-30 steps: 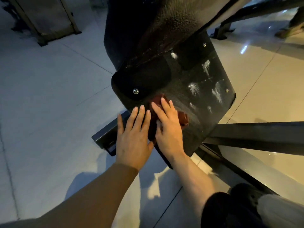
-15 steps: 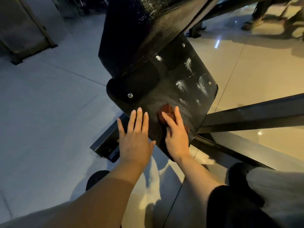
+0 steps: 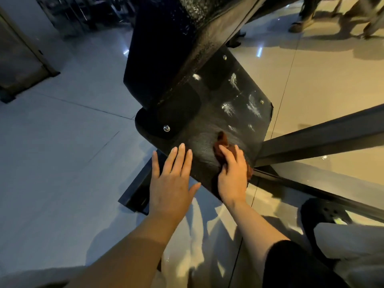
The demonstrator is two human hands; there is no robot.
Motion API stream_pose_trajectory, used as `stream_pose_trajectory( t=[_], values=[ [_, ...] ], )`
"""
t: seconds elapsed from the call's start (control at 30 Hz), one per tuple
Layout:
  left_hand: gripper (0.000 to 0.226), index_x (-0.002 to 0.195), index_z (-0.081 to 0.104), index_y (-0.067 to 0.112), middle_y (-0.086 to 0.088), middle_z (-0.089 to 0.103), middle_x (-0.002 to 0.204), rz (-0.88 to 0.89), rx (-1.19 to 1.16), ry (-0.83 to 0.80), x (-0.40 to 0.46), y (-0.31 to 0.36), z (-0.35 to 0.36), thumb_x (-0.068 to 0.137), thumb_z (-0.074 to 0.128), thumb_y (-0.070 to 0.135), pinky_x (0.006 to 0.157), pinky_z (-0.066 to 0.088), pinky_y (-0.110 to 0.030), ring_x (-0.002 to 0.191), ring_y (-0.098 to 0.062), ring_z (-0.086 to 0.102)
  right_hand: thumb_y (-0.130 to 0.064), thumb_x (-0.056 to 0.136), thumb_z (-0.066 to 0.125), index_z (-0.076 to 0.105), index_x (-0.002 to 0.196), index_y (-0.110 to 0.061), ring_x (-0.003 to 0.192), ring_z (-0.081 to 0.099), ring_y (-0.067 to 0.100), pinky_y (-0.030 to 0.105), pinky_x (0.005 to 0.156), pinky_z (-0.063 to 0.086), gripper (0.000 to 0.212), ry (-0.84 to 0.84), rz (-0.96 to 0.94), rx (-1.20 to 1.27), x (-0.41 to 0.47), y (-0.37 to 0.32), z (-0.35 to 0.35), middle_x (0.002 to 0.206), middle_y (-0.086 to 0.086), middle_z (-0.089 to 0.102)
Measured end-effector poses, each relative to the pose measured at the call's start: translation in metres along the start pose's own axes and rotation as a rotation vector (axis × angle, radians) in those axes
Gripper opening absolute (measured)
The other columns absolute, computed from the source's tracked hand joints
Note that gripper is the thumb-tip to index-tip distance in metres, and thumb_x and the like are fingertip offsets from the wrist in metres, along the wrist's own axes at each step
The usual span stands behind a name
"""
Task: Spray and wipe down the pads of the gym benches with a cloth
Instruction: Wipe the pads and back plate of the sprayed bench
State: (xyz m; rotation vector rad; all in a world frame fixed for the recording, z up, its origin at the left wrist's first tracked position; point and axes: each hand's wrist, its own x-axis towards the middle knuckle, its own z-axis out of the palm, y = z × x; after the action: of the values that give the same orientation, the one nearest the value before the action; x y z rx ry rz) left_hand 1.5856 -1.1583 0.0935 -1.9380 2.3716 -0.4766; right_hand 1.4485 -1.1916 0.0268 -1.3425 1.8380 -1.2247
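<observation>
A black flat board [image 3: 212, 113] of the gym bench, with bolts and white foam spots, fills the middle of the head view, under a thick black pad [image 3: 166, 48]. My right hand [image 3: 232, 175] presses a dark red cloth [image 3: 222, 145] flat against the board's lower part. My left hand [image 3: 172, 179] rests beside it with straight, spread fingers, its fingertips on the board's lower left edge and nothing in it. Most of the cloth is hidden under my right hand.
Black steel frame bars [image 3: 311, 138] run to the right and a black foot [image 3: 135, 190] sticks out at lower left on the glossy tiled floor. My dark shoe [image 3: 324, 213] is at lower right. Another person's feet [image 3: 301, 23] are at the top right.
My right hand has slid the cloth to the right across the board, away from my left hand. The left hand has stayed near the lower left edge.
</observation>
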Motion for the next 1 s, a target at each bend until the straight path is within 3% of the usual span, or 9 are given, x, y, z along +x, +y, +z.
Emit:
stream_pose_trajectory(
  t=[0.13, 0.3, 0.4, 0.53, 0.6, 0.7, 0.8, 0.87, 1.0],
  values=[
    [0.077, 0.136, 0.055, 0.014, -0.009, 0.054, 0.141, 0.092, -0.032, 0.054, 0.004, -0.012, -0.002, 0.074, 0.071, 0.057, 0.112, 0.013, -0.064, 0.131, -0.028, 0.050, 0.001, 0.092, 0.050, 0.047, 0.141, -0.020, 0.138, 0.033, 0.033, 0.043, 0.117, 0.026, 0.053, 0.163, 0.379, 0.005, -0.005, 0.007, 0.002, 0.150, 0.011, 0.035],
    [0.063, 0.121, 0.064, 0.007, -0.012, 0.063, 0.124, 0.345, -0.006, 0.129, 0.029, -0.023, -0.022, 0.067, 0.082, 0.032, 0.109, 0.035, -0.049, 0.122, -0.028, 0.055, -0.008, 0.099, 0.048, 0.048, 0.142, -0.028, 0.147, 0.018, 0.018, 0.029, 0.119, 0.011, 0.047, -0.041, -0.073, 0.156, -0.012, -0.062, 0.028, 0.159, 0.003, 0.023],
    [0.066, 0.142, 0.046, 0.011, -0.012, 0.044, 0.146, 0.415, 0.006, 0.023, 0.037, -0.028, -0.034, 0.084, 0.069, 0.032, 0.119, 0.015, -0.041, 0.140, -0.025, 0.034, -0.015, 0.102, 0.044, 0.040, 0.145, -0.037, 0.148, 0.017, 0.017, 0.042, 0.121, 0.003, 0.048, -0.064, -0.216, 0.062, -0.005, -0.042, 0.021, 0.159, 0.000, 0.026],
    [0.068, 0.154, 0.022, 0.015, -0.007, 0.017, 0.162, 0.485, 0.019, -0.004, 0.036, -0.036, -0.024, 0.098, 0.049, 0.041, 0.116, -0.014, -0.037, 0.150, -0.020, 0.005, -0.024, 0.104, 0.035, 0.028, 0.150, -0.036, 0.147, 0.020, 0.028, 0.055, 0.120, 0.003, 0.048, 0.080, 0.342, -0.009, 0.012, 0.008, 0.004, 0.157, 0.007, 0.030],
    [0.064, 0.154, 0.021, 0.014, -0.007, 0.017, 0.162, 0.479, -0.008, 0.024, 0.040, -0.036, -0.023, 0.100, 0.045, 0.040, 0.116, -0.014, -0.036, 0.151, -0.019, 0.003, -0.025, 0.104, 0.034, 0.026, 0.152, -0.033, 0.146, 0.021, 0.031, 0.052, 0.121, 0.008, 0.049, 0.122, 0.419, -0.026, 0.014, -0.001, 0.010, 0.158, 0.010, 0.027],
    [0.059, 0.154, 0.016, 0.012, -0.003, 0.012, 0.162, 0.483, 0.022, 0.063, 0.058, -0.037, -0.027, 0.104, 0.035, 0.035, 0.119, -0.010, -0.034, 0.150, -0.016, 0.000, -0.021, 0.103, 0.041, 0.030, 0.151, -0.033, 0.149, 0.016, 0.026, 0.044, 0.122, 0.009, 0.050, 0.072, 0.061, -0.018, 0.011, -0.043, 0.027, 0.160, 0.007, 0.024],
    [0.047, 0.134, 0.055, 0.007, -0.007, 0.051, 0.143, 0.508, 0.029, 0.231, 0.081, -0.037, -0.023, 0.091, 0.058, 0.026, 0.119, 0.015, -0.034, 0.140, -0.018, 0.038, -0.015, 0.101, 0.044, 0.035, 0.149, -0.034, 0.149, 0.014, 0.020, 0.039, 0.121, 0.004, 0.052, -0.073, -0.217, -0.004, 0.018, -0.057, 0.027, 0.160, 0.005, 0.023],
    [0.040, 0.119, 0.067, 0.007, -0.011, 0.062, 0.130, 0.587, 0.052, 0.221, 0.095, -0.035, -0.019, 0.083, 0.063, 0.025, 0.116, 0.026, -0.038, 0.132, -0.024, 0.049, -0.013, 0.100, 0.046, 0.036, 0.148, -0.032, 0.149, 0.015, 0.023, 0.040, 0.121, 0.007, 0.053, -0.055, -0.181, -0.052, 0.032, -0.035, 0.018, 0.160, 0.005, 0.023],
    [0.054, 0.125, 0.064, 0.006, -0.015, 0.055, 0.138, 0.666, 0.188, 0.152, 0.117, -0.035, -0.012, 0.082, 0.063, 0.040, 0.116, 0.019, -0.046, 0.140, -0.028, 0.033, -0.015, 0.102, 0.043, 0.035, 0.150, -0.022, 0.148, 0.016, 0.032, 0.039, 0.120, 0.015, 0.049, 0.031, 0.278, -0.080, 0.054, 0.013, -0.011, 0.162, 0.010, 0.011]
  ],
)
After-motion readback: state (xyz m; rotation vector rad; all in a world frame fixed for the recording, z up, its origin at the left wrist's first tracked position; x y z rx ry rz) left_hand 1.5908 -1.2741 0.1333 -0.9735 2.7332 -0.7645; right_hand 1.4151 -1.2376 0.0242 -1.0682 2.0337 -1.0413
